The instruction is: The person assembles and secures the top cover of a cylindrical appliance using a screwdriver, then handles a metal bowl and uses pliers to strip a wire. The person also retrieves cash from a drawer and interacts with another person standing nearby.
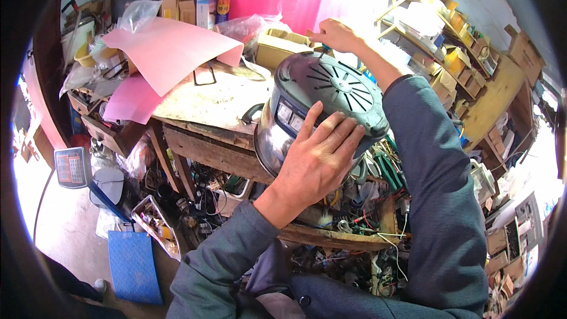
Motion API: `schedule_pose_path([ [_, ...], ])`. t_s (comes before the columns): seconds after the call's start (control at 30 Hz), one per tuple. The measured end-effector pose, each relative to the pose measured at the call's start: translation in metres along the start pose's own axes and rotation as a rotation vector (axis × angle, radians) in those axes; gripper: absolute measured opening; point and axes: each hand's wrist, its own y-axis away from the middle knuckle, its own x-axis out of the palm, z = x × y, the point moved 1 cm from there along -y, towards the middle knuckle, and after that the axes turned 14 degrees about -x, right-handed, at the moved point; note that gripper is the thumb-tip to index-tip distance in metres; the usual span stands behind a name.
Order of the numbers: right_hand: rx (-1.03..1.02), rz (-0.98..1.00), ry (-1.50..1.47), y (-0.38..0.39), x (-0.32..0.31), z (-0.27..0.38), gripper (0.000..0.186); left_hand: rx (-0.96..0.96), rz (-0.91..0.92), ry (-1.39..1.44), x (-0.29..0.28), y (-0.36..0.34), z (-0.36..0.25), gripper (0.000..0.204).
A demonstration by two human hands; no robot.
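Note:
An upturned steel appliance, like an electric cooker, has a black vented base uppermost and a control panel on its side. It is tilted at the front edge of the wooden workbench. My left hand lies over the panel side, its fingers curved round the appliance. Beyond the base my right hand has its fingers closed on what looks like a teal-handled screwdriver, upright at the base's rear rim; its tip is hidden.
Pink sheets and an open cardboard box lie on the bench. Cluttered shelving stands at right; tangled wires and parts fill the space below. A scale display, a blue board and another person's foot are at left.

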Motion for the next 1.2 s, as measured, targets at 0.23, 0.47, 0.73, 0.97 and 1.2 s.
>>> schedule_pose_path([
  [0.23,-0.155,0.007,-0.012,0.005,-0.001,-0.015,0.041,0.003,-0.017,0.007,0.002,0.000,-0.001,0.046],
  [0.47,-0.085,-0.028,0.138,0.002,0.007,-0.004,0.038,-0.001,-0.025,-0.001,0.002,0.001,0.000,0.047],
  [0.73,-0.048,0.020,0.009,0.010,-0.004,0.001,0.032,0.009,-0.023,0.038,0.006,0.001,-0.003,0.043],
  [0.97,-0.061,0.003,0.024,0.006,0.002,0.009,0.033,0.010,-0.045,-0.009,0.002,0.003,0.004,0.044],
  [1.2,-0.042,0.065,0.067,-0.002,0.004,0.004,0.033,0.023,-0.038,-0.043,0.001,0.002,0.005,0.045],
])
